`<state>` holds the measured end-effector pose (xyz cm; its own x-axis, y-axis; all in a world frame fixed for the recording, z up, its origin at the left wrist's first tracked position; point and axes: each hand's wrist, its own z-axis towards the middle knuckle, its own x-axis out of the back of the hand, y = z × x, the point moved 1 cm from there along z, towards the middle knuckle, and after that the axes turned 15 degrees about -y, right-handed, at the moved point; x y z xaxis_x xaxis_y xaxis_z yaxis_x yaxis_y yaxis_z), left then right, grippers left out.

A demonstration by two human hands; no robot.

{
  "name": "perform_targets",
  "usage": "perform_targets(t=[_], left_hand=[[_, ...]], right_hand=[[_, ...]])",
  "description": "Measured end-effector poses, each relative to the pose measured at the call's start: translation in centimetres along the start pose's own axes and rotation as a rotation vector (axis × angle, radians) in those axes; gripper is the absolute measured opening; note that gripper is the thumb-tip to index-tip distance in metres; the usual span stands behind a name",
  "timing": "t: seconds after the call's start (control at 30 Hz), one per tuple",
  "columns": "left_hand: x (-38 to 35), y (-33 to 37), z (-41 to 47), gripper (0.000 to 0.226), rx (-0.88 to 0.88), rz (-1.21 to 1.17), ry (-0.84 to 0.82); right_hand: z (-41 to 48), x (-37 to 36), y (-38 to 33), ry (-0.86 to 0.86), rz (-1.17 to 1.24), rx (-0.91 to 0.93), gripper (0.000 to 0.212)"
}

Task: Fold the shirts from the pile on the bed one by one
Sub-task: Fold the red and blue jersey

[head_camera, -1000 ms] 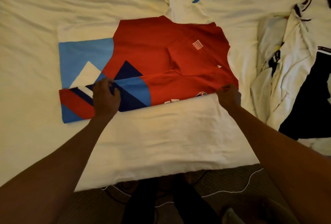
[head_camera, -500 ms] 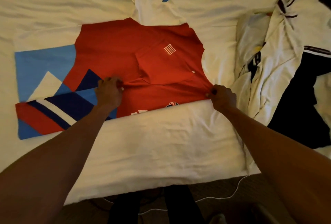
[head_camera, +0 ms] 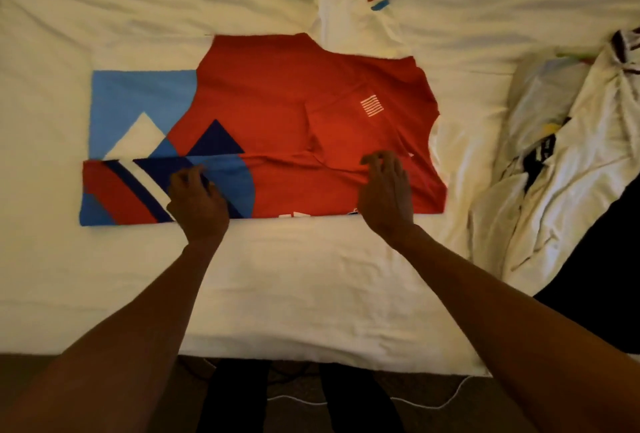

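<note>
A red shirt [head_camera: 270, 100] with blue, navy and white shapes lies flat across the bed, its near long edge folded over toward the middle. One white sleeve [head_camera: 349, 16] with a red and blue cuff sticks out at the far side. My left hand [head_camera: 197, 200] rests on the folded strip over the navy and blue pattern, fingers loosely bent. Over the red part of that fold lies my right hand [head_camera: 386, 193], its fingers spread and nearly straight, touching the cloth. Neither hand grips the fabric.
The pile of white shirts [head_camera: 554, 155] with dark trim lies at the right, and a dark garment [head_camera: 602, 259] lies beside it. The bed's white sheet [head_camera: 277, 276] ends at the near edge, with a white cable [head_camera: 433, 401] on the floor below.
My right hand let go of the shirt's corner and moved left onto the fold with fingers spread. The near edge now lies folded over. My left hand stays on the strip.
</note>
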<state>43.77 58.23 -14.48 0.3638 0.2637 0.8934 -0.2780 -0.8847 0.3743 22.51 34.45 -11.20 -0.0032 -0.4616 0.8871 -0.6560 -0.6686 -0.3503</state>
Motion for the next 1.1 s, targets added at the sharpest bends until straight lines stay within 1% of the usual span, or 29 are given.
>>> perform_targets(t=[0.07, 0.13, 0.2, 0.23, 0.3, 0.37, 0.4, 0.5, 0.6, 0.73, 0.8, 0.87, 0.97, 1.03, 1.1], left_hand=[[1.4, -3.5, 0.6, 0.030, 0.028, -0.034, 0.053], [2.9, -6.7, 1.8, 0.033, 0.039, -0.031, 0.064], [4.2, -9.2, 3.5, 0.040, 0.083, 0.002, 0.013], [4.7, -10.2, 4.3, 0.043, 0.093, 0.027, -0.019], [5.2, -12.3, 5.5, 0.049, 0.034, 0.111, -0.102], [5.2, -14.2, 6.4, 0.052, -0.081, 0.224, -0.183], [5.3, -14.9, 6.8, 0.054, -0.114, 0.270, -0.205], [5.3, -16.0, 7.6, 0.056, -0.134, 0.308, -0.230], [5.7, -16.0, 8.3, 0.051, -0.153, 0.321, -0.232], [7.4, -15.3, 10.1, 0.032, -0.087, 0.303, -0.140], [8.1, -15.0, 11.3, 0.023, -0.083, 0.323, -0.119], [8.9, -14.6, 12.3, 0.018, -0.083, 0.327, -0.113], [9.4, -14.0, 13.1, 0.016, -0.054, 0.299, -0.102], [9.3, -13.5, 13.2, 0.018, -0.030, 0.322, -0.121], [9.3, -12.8, 12.9, 0.029, 0.001, 0.329, -0.127]], right_hand=[[1.2, -1.8, -4.0, -0.090, -0.027, 0.117, 0.045], [2.2, -3.7, -7.7, -0.166, -0.055, 0.205, 0.046], [2.8, -5.5, -10.7, -0.232, -0.114, 0.253, 0.049], [3.1, -6.4, -11.9, -0.266, -0.162, 0.249, 0.049], [3.8, -7.6, -13.4, -0.310, -0.221, 0.147, 0.051], [4.4, -8.0, -14.1, -0.315, -0.201, 0.008, 0.053], [4.7, -8.0, -14.4, -0.317, -0.191, -0.031, 0.053], [5.1, -7.7, -14.7, -0.339, -0.185, -0.073, 0.056], [5.1, -7.2, -14.5, -0.334, -0.182, -0.114, 0.061], [5.4, -6.6, -14.1, -0.367, -0.220, -0.162, 0.062], [6.0, -6.2, -13.7, -0.381, -0.271, -0.186, 0.058], [6.7, -5.5, -13.4, -0.371, -0.331, -0.174, 0.052], [7.7, -4.5, -12.7, -0.362, -0.433, -0.168, 0.044], [8.2, -4.1, -12.3, -0.352, -0.450, -0.193, 0.042], [8.4, -3.9, -12.2, -0.330, -0.395, -0.170, 0.039]])
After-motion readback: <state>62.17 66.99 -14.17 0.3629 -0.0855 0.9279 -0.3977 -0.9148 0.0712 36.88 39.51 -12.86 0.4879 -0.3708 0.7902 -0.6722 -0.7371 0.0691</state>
